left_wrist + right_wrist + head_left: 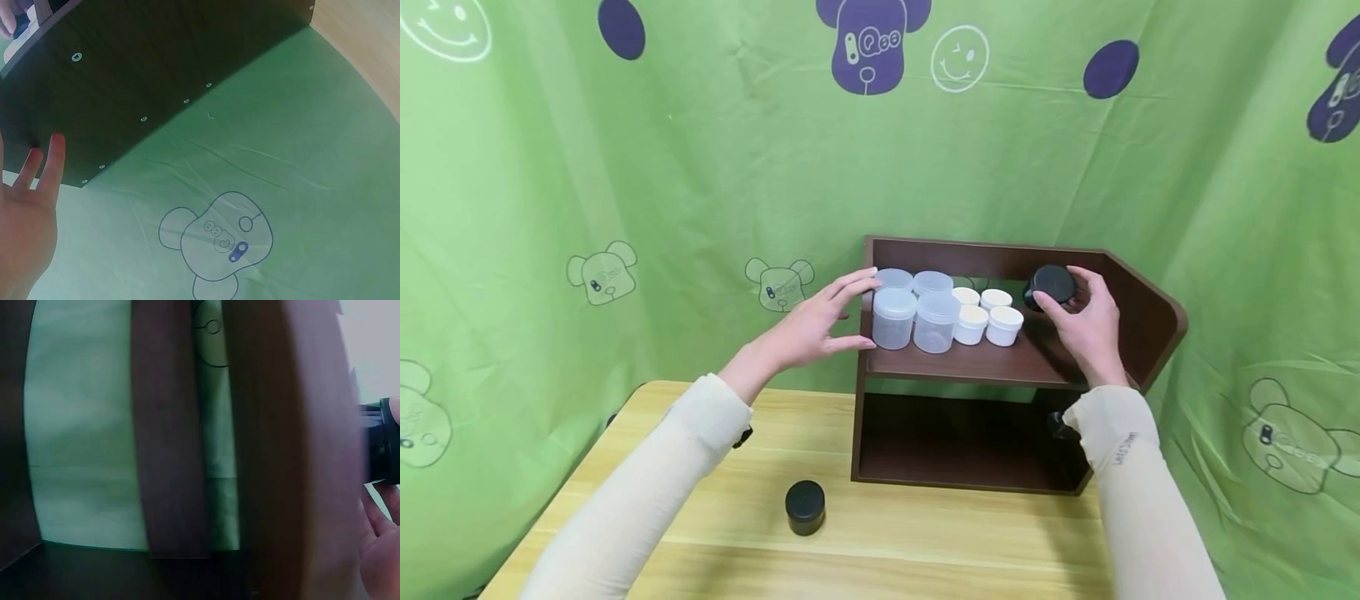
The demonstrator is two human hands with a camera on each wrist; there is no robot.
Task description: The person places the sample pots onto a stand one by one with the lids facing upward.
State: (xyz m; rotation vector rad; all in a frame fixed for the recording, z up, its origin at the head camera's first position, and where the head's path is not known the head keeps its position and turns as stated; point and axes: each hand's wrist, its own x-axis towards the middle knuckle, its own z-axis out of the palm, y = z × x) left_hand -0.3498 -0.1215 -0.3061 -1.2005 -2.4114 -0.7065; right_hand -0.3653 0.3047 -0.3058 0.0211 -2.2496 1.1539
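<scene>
light wooden table [925, 550] has a dark brown two-tier wooden shelf [1142, 325] along its back edge, and a small black round jar [805, 507] near the front

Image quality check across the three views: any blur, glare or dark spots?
Head view: sharp and evenly lit, no glare, though the dark brown wooden shelf hides its lower bay in shadow. Left wrist view: clear, the left hand cut by the edge. Right wrist view: heavily blurred, shelf boards too close, the black round jar barely readable.
</scene>
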